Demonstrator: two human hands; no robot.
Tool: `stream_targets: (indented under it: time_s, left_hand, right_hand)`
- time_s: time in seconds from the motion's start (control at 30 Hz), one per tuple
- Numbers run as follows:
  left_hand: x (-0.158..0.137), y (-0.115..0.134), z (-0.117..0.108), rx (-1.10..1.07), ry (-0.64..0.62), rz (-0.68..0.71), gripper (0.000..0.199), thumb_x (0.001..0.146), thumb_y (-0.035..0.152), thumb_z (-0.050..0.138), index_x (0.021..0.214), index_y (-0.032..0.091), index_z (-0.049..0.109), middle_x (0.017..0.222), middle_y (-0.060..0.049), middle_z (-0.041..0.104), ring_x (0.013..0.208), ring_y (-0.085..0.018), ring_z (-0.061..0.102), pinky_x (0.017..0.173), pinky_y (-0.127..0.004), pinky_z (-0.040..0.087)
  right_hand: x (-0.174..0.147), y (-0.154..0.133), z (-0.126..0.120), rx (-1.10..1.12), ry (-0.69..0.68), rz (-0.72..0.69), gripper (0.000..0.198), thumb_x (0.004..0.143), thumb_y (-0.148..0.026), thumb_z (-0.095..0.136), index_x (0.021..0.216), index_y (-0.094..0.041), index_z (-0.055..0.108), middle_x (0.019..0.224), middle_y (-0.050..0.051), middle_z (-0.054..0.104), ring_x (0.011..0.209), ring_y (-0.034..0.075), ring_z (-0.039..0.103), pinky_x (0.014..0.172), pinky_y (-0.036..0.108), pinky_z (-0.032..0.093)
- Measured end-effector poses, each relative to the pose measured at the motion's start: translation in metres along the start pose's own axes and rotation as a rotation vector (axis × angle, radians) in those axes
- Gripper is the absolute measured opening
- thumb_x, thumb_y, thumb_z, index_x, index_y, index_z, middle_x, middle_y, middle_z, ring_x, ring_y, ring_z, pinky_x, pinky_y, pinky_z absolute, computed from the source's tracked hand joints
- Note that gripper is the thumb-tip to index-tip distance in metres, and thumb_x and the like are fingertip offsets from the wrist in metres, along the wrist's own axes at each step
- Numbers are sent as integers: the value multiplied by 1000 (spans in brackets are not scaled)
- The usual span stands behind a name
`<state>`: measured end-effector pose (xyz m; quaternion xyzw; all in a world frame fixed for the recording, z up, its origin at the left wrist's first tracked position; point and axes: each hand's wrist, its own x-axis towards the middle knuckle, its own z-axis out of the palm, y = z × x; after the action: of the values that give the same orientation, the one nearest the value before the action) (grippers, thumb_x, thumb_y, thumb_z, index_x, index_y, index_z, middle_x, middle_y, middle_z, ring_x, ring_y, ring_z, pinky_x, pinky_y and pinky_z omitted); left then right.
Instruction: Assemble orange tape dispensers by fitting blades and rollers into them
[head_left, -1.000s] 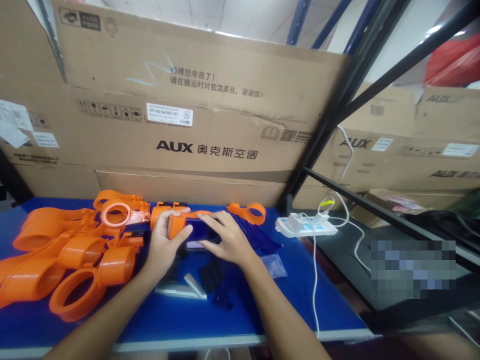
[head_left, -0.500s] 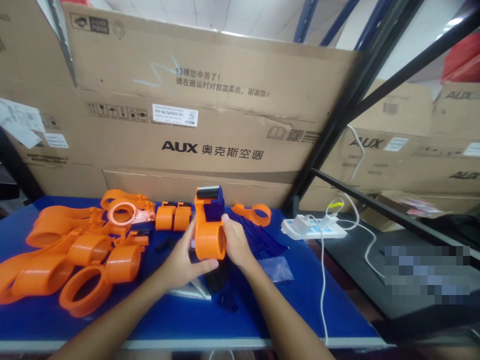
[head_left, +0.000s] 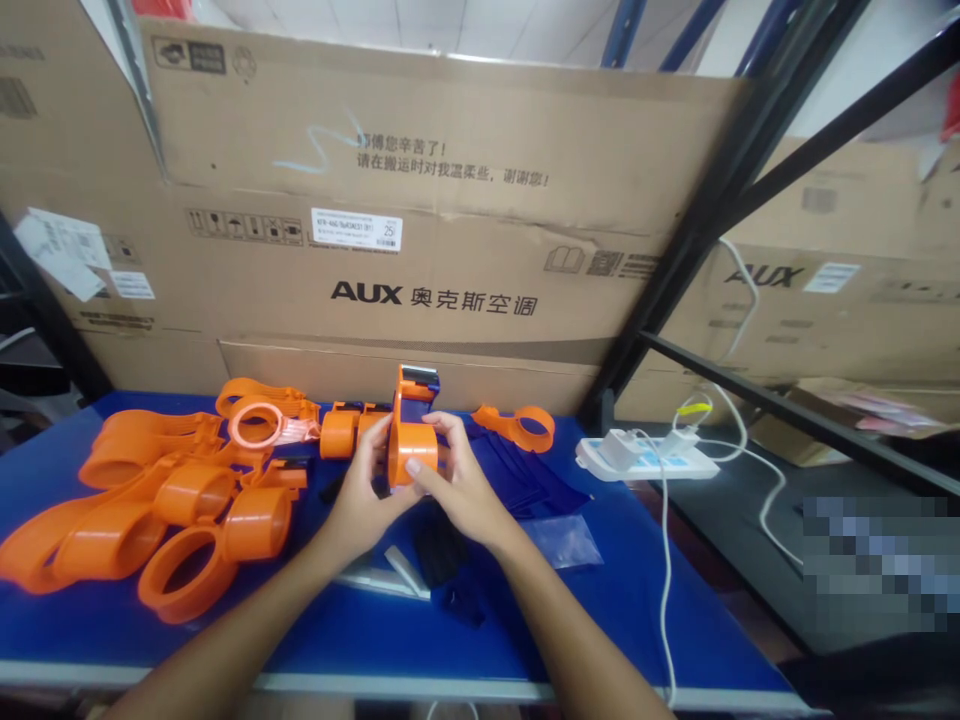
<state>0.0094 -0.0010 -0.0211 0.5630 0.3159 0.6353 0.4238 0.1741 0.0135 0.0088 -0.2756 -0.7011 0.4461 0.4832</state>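
Observation:
Between my two hands is an orange tape dispenser [head_left: 415, 445], held upright over the blue tabletop [head_left: 300, 630]. Its top carries a black roller and a dark blue part. My left hand [head_left: 367, 490] is closed around its left side, fingers partly behind it. On the right side my right hand [head_left: 459, 480] grips it, with the thumb across the front of the orange ring. Just behind my left hand stand finished-looking orange dispensers [head_left: 340, 433] with black tops. Black pieces [head_left: 439, 550] and a pale strip [head_left: 390, 580] lie below my hands.
Orange dispenser frames [head_left: 112, 540] are heaped on the left. Dark blue flat pieces [head_left: 517, 475], a clear plastic bag [head_left: 566, 540] and a single orange frame [head_left: 529, 428] lie right. A white power strip [head_left: 652, 457] with cables sits by the black rack post. Cardboard boxes [head_left: 450, 230] wall the back.
The dispenser has turned in my hands, showing less of its dark blue part. My right thumb has moved onto the front of the ring. The view has shifted slightly.

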Motion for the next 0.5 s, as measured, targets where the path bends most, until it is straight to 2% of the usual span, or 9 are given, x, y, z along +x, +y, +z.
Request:
stream_targets:
  time_s: [0.13,0.23,0.3,0.4,0.5]
  left_hand:
    - [-6,4,-2,219,-47,35,82,82,33,82,154,30,42,154,-13,51,142,-35,50,119,-51,38]
    - [-18,19,-5,573,-57,104,84,87,41,76,159,31,35,163,-12,40,152,-35,35,124,-55,28]
    - [-21,39,-15,835,-85,172,84,90,47,70,162,32,29,165,-11,38,153,-34,32,125,-56,27]
    - [-4,74,-53,1146,-147,256,77,92,54,64,160,32,34,160,-9,45,147,-34,40,123,-55,30]
    - [34,94,-115,1375,-227,185,64,95,57,54,153,31,46,150,-8,57,138,-34,50,117,-53,37]
  right_hand:
    - [5,4,1,81,81,30,53,89,-45,74,131,-30,46,134,9,56,104,22,67,83,35,61]
    - [9,4,-3,151,140,61,51,88,-44,75,130,-30,50,131,7,60,101,21,69,85,35,61]
    - [10,2,-4,192,166,109,49,89,-46,75,129,-29,52,126,6,64,99,20,70,83,33,61]
    - [10,1,-1,235,185,216,49,90,-51,71,131,-29,54,120,5,68,92,21,72,71,30,61]
    - [12,4,7,247,183,306,50,91,-56,68,132,-29,55,110,4,69,81,19,71,58,27,60]
